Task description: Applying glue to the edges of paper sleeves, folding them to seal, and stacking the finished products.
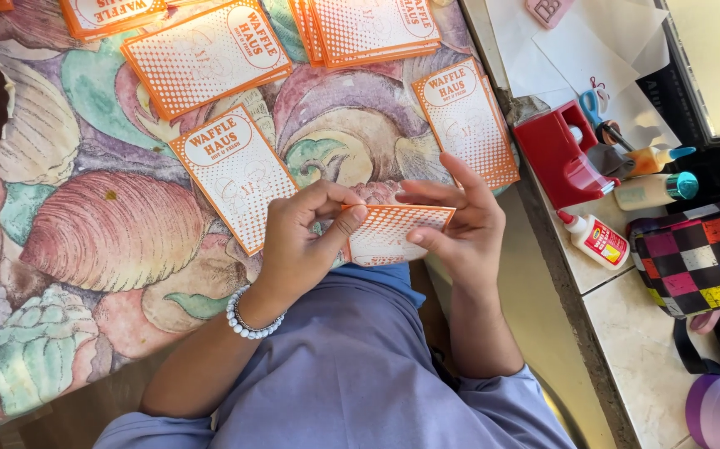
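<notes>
Cards (pixel 235 170) with orange dots lie on the shell-patterned table (pixel 86 241). Left hand (pixel 302 241) and right hand (pixel 459 220) both pinch one orange card (pixel 393 233) between them, above the table's edge. Red tape holder (pixel 559 158) and glue bottle (pixel 597 239) sit to the right.

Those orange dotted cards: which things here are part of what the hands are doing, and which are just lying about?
In hand:
- orange card, held between left hand and right hand
- stacks of matching cards and single cards on the shell-patterned tablecloth

Lying about:
- red tape dispenser
- glue bottle
- blue-handled scissors
- chequered bag
</notes>
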